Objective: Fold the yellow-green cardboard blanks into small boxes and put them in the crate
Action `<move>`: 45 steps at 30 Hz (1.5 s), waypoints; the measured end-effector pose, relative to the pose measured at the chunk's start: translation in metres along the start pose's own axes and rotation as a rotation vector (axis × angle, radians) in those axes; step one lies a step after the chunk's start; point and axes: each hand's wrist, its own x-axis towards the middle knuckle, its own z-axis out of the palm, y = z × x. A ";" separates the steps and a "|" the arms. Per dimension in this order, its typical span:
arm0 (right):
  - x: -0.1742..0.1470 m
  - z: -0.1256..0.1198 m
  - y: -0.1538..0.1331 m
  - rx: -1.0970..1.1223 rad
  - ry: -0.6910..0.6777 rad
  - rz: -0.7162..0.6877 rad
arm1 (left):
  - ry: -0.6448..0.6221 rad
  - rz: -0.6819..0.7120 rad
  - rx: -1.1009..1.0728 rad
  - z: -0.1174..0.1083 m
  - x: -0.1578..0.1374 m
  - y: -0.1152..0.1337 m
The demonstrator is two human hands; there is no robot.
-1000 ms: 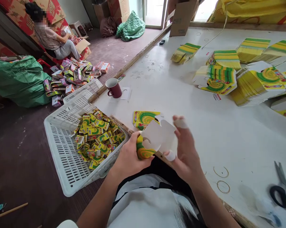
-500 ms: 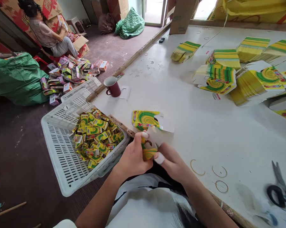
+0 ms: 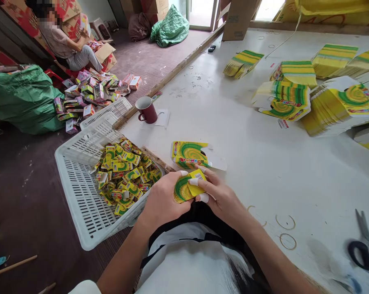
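Note:
Between both hands, over the table's near edge, is a small yellow-and-green printed cardboard box [image 3: 182, 190]. My left hand [image 3: 164, 200] grips its left side, thumb along the top. At its right end, my right hand [image 3: 219, 198] pinches a yellow end flap that carries a barcode. White wraps cover some fingertips. Just beyond the hands, a flat unfolded box blank [image 3: 190, 153] lies on the white table [image 3: 248, 171]. To the left, a white plastic basket [image 3: 70, 196] holds a heap of small yellow-green boxes [image 3: 126, 171].
A maroon mug [image 3: 148, 112] stands at the table's left edge. Stacks of box blanks [image 3: 328, 108] lie at the right. Scissors [image 3: 363, 241] and rubber bands [image 3: 287, 241] are near right. On the floor are a colourful pile of boxes [image 3: 94, 92] and a seated person [image 3: 68, 45].
The box has turned in my hands: its open white inside and flap showed before, and now its printed face and a folded barcode flap show. My right fingers have moved onto that flap.

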 end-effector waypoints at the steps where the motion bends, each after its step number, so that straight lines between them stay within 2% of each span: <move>1: 0.002 -0.005 -0.001 0.024 -0.019 -0.010 | -0.009 0.001 -0.016 -0.003 0.001 0.000; 5: 0.009 -0.017 -0.008 0.133 -0.084 -0.040 | -0.031 0.067 -0.017 -0.008 0.009 0.003; 8: 0.009 -0.007 -0.012 0.112 0.046 0.011 | 0.012 0.120 0.042 -0.008 0.013 0.008; 10: 0.007 0.004 -0.014 0.134 0.121 0.072 | 0.039 0.098 0.051 -0.008 0.012 0.009; 14: 0.013 0.012 -0.011 0.204 0.121 0.168 | 0.091 -0.042 -0.040 -0.024 0.002 -0.008; 15: 0.017 0.010 -0.008 0.144 0.162 0.175 | 0.156 -0.088 -0.028 -0.031 -0.001 -0.017; 17: 0.027 0.004 0.002 -0.074 0.268 0.187 | 0.364 -0.184 0.117 -0.046 -0.005 -0.037; 19: 0.036 -0.001 0.012 -0.294 0.295 0.204 | 0.509 -0.280 0.277 -0.057 -0.008 -0.054; 21: 0.043 -0.003 0.021 -0.415 0.242 0.200 | 0.545 -0.332 0.325 -0.059 -0.011 -0.064; 24: 0.048 -0.001 0.027 -0.427 0.219 0.184 | 0.437 -0.324 0.152 -0.045 -0.014 -0.065; 28: 0.047 0.000 0.016 -0.277 0.275 0.247 | 0.229 -0.366 -0.248 -0.011 -0.012 -0.048; 31: 0.042 -0.002 -0.003 -0.019 0.307 0.298 | 0.125 -0.386 -0.598 0.010 -0.006 -0.028; 34: 0.032 -0.001 -0.023 0.355 0.133 0.313 | 0.081 -0.354 -1.046 0.027 0.003 -0.006; 36: 0.026 0.002 -0.030 0.530 0.037 0.371 | 0.188 -0.360 -1.215 0.035 0.008 0.002; 37: 0.023 0.003 -0.032 0.583 0.024 0.408 | 0.255 -0.337 -1.196 0.038 0.008 0.003; 39: 0.020 0.005 -0.034 0.650 0.037 0.453 | 0.340 -0.234 -1.021 0.041 0.007 0.001; 42: 0.019 0.007 -0.034 0.744 -0.032 0.430 | 0.315 -0.117 -0.804 0.040 0.001 -0.005; 45: 0.020 0.011 -0.037 0.743 -0.100 0.378 | 0.293 -0.188 -0.922 0.040 -0.001 0.001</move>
